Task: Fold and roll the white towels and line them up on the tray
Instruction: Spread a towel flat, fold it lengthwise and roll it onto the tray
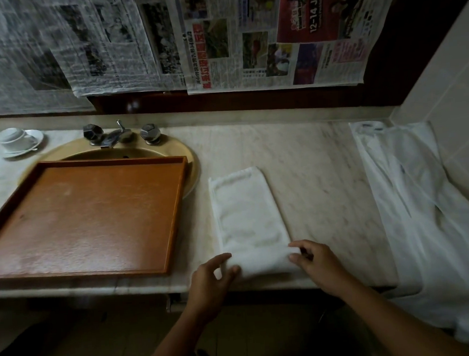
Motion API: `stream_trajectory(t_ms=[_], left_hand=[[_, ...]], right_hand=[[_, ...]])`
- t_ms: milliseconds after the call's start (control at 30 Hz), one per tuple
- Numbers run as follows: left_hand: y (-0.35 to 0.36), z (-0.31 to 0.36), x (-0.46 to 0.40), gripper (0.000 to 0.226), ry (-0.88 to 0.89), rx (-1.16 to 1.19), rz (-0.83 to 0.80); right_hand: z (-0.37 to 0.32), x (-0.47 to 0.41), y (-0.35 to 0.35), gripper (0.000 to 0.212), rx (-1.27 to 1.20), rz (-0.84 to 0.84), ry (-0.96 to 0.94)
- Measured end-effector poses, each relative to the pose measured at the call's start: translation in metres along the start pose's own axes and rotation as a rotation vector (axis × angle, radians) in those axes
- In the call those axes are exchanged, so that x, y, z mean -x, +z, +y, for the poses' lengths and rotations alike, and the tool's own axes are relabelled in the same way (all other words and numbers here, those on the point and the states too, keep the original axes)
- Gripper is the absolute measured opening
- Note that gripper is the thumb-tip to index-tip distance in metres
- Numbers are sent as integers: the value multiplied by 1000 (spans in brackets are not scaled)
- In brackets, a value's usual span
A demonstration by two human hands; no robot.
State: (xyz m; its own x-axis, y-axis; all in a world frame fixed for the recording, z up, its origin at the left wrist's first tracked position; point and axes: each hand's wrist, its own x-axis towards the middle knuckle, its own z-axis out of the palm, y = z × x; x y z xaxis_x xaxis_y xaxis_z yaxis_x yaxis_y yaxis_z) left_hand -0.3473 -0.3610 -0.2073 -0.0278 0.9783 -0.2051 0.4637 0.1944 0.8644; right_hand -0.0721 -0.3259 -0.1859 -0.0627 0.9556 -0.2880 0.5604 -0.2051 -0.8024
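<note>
**Folded towel at bench edge, both hands on its near end**

- Pale marble bench (pixel 311 171): runs left to right under a wall papered with newspaper sheets (pixel 216 38).
- White terry towel folded into a long strip (pixel 244 213): lies flat on the bench, just right of the tray, its length running away from the person. The near end is turned up into a low roll at the bench's front edge.
- Left hand (pixel 213 275): fingers and thumb pinch the left end of the roll.
- Right hand (pixel 315 258): curled fingers grip the right end of the roll.
- Rectangular orange-brown wooden tray with a raised rim (pixel 174 210): sits on the bench at left, partly over a tan oval sink (pixel 189 159); nothing lies in it.
- Heap of white cloth (pixel 426 205): at far right, draping over the bench edge.
- White cup on a saucer (pixel 18 140): far left, behind the tray.
- Metal faucet with two faceted knobs (pixel 120 134): behind the sink.
</note>
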Motion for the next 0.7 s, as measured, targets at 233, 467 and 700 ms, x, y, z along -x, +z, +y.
stream_trajectory(t_ms=[233, 467, 700], left_hand=[[-6, 17, -21, 44, -55, -180, 24], [2, 18, -4, 20, 329, -491, 221], [1, 6, 23, 47, 315, -389, 82]], right_hand=[[-19, -25, 1, 16, 152, 84, 47], [-5, 1, 11, 25, 547, 224, -331], [16, 21, 0, 43, 219, 37, -185]])
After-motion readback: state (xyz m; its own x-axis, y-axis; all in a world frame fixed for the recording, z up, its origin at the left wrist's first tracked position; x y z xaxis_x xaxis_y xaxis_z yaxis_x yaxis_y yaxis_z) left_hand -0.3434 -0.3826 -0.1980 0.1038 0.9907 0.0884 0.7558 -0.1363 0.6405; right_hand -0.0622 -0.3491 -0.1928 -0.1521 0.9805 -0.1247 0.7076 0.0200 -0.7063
